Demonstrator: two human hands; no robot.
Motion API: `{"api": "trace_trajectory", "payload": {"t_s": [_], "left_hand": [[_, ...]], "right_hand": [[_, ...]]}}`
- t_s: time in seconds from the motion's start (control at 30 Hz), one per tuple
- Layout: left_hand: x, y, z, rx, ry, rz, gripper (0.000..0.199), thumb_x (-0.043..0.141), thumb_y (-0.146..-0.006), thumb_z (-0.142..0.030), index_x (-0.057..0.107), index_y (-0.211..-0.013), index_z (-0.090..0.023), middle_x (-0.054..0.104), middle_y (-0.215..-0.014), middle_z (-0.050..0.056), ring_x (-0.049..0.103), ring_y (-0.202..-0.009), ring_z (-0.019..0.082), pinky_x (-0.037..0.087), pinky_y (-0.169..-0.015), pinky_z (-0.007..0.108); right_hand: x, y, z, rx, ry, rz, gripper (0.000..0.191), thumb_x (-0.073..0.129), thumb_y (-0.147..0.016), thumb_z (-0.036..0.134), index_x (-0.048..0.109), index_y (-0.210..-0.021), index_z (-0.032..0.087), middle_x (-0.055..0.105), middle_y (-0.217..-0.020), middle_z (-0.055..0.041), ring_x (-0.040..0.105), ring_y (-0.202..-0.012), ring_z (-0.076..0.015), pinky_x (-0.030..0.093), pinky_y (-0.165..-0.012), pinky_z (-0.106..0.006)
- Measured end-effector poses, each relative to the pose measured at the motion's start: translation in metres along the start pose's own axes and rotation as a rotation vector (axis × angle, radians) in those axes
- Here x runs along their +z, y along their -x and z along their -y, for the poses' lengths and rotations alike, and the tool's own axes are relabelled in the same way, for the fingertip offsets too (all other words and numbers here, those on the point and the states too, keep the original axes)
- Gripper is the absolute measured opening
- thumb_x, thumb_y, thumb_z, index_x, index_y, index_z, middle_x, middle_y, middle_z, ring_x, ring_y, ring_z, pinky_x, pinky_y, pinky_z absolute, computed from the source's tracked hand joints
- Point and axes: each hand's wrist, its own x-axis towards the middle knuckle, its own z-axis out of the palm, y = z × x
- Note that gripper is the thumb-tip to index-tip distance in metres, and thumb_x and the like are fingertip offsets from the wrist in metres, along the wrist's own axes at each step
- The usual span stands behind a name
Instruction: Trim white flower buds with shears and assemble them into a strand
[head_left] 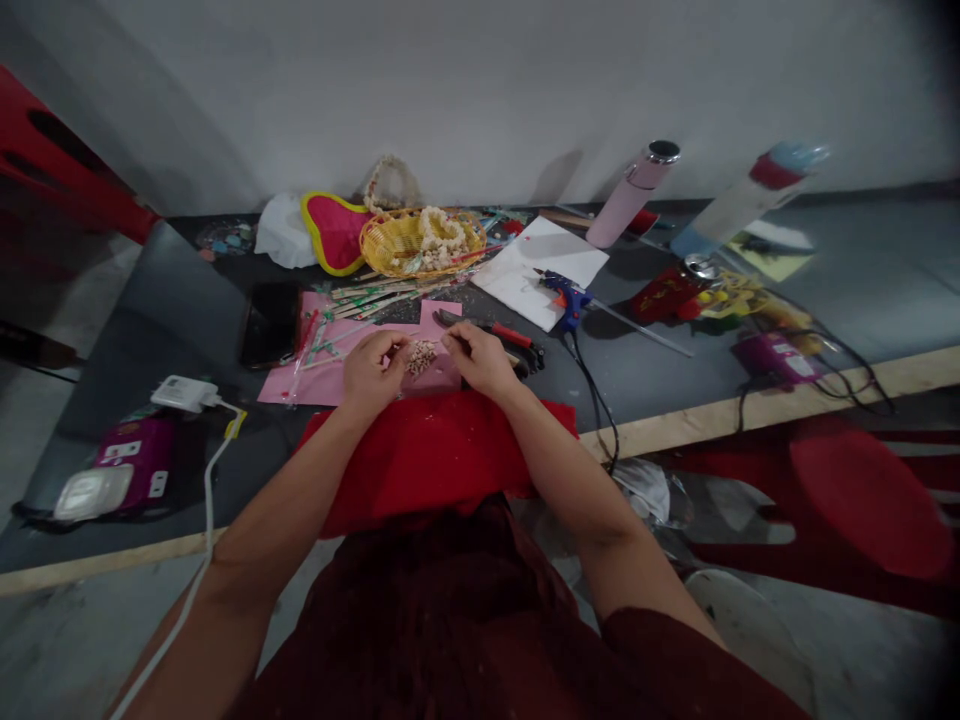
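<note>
A small heap of pale beads or pieces [421, 358] lies on pink paper [442, 312], between my two hands. My left hand [373, 370] is at the heap's left side, its thumb and fingertips pinched together. On the right side, my right hand [480, 358] is closed in a similar pinch, fingertips just above the paper. Whatever either pinch holds is too small to make out. Pliers with red handles [506, 332] lie just beyond my right hand, partly hidden by it. A red cloth [435, 455] spreads under my forearms along the table's front edge.
Behind the hands are patterned sticks [375, 293] and a yellow woven basket [386, 240] with pale strung pieces. A phone [271, 325] lies left. To the right are a blue glue gun [571, 302], a red can [667, 290], a pink flask [630, 200] and a power strip [780, 358].
</note>
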Motion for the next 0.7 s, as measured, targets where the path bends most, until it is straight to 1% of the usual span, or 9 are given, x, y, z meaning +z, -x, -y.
{"api": "trace_trajectory", "payload": {"t_s": [0.07,0.13,0.23,0.27,0.33,0.43,0.5,0.6,0.7], "left_hand": [[-0.001,0.0,0.001,-0.011,0.009,-0.029,0.016,0.055,-0.087,-0.031,0.066,-0.089,-0.019,0.068,-0.083,0.003,0.059,-0.073,0.014,0.044,-0.066,0.026],[-0.002,-0.001,0.001,-0.013,0.015,-0.032,0.017,0.055,-0.087,-0.031,0.065,-0.089,-0.019,0.068,-0.082,0.003,0.058,-0.074,0.014,0.043,-0.066,0.026],[-0.002,-0.001,0.0,-0.017,0.008,-0.006,0.016,0.054,-0.087,-0.03,0.065,-0.088,-0.019,0.068,-0.083,0.003,0.058,-0.074,0.014,0.043,-0.067,0.026],[-0.002,0.0,0.0,-0.019,0.005,0.0,0.016,0.054,-0.087,-0.029,0.065,-0.088,-0.019,0.068,-0.083,0.003,0.058,-0.074,0.014,0.043,-0.067,0.026],[-0.002,0.0,0.0,-0.028,0.008,0.001,0.016,0.053,-0.087,-0.03,0.065,-0.088,-0.019,0.067,-0.081,0.002,0.057,-0.073,0.014,0.043,-0.067,0.026],[-0.002,0.0,0.0,-0.052,0.035,-0.032,0.017,0.054,-0.087,-0.032,0.065,-0.086,-0.019,0.065,-0.077,0.002,0.056,-0.071,0.014,0.043,-0.065,0.026],[-0.001,0.0,0.001,-0.07,0.048,-0.054,0.017,0.054,-0.086,-0.033,0.065,-0.086,-0.019,0.063,-0.075,0.001,0.056,-0.07,0.014,0.043,-0.063,0.025],[0.0,0.0,0.004,-0.091,0.056,-0.068,0.017,0.055,-0.086,-0.033,0.065,-0.088,-0.019,0.063,-0.075,0.001,0.055,-0.069,0.014,0.043,-0.062,0.025],[0.001,0.001,0.005,-0.109,0.071,-0.084,0.017,0.056,-0.085,-0.032,0.065,-0.091,-0.019,0.065,-0.08,0.002,0.056,-0.07,0.013,0.044,-0.064,0.025]], "right_hand": [[-0.002,0.0,-0.002,0.024,0.057,0.028,0.016,0.044,-0.091,0.025,0.059,-0.088,0.02,0.065,-0.088,-0.0042,0.059,-0.083,-0.0176,0.043,-0.075,-0.028],[-0.006,0.0,-0.001,0.012,0.139,0.017,0.016,0.044,-0.09,0.021,0.06,-0.091,0.02,0.065,-0.093,-0.005,0.058,-0.09,-0.0186,0.043,-0.081,-0.03],[-0.018,0.0,-0.001,0.02,0.317,-0.113,0.02,0.043,-0.092,0.023,0.062,-0.096,0.02,0.065,-0.101,-0.0073,0.053,-0.1,-0.0216,0.039,-0.093,-0.037],[-0.023,0.001,-0.002,0.06,0.384,-0.159,0.019,0.044,-0.092,0.025,0.062,-0.096,0.02,0.064,-0.103,-0.0084,0.051,-0.103,-0.0234,0.039,-0.093,-0.04],[-0.034,0.004,-0.008,0.178,0.491,-0.193,0.018,0.052,-0.089,0.035,0.063,-0.089,0.021,0.062,-0.105,-0.0104,0.048,-0.105,-0.0279,0.041,-0.088,-0.044],[-0.045,0.009,-0.018,0.294,0.551,-0.075,0.031,0.061,-0.081,0.052,0.063,-0.077,0.021,0.06,-0.103,-0.0119,0.047,-0.102,-0.0309,0.044,-0.081,-0.049],[-0.047,0.012,-0.022,0.324,0.562,0.02,0.034,0.064,-0.077,0.055,0.064,-0.078,0.021,0.06,-0.106,-0.0124,0.047,-0.102,-0.0325,0.045,-0.08,-0.051],[-0.045,0.013,-0.023,0.288,0.571,0.085,0.029,0.064,-0.079,0.05,0.064,-0.08,0.021,0.059,-0.112,-0.0123,0.048,-0.105,-0.0333,0.045,-0.082,-0.053],[-0.042,0.011,-0.024,0.252,0.527,0.055,0.024,0.056,-0.085,0.041,0.062,-0.079,0.019,0.06,-0.112,-0.0135,0.051,-0.104,-0.03,0.045,-0.087,-0.05]]}}
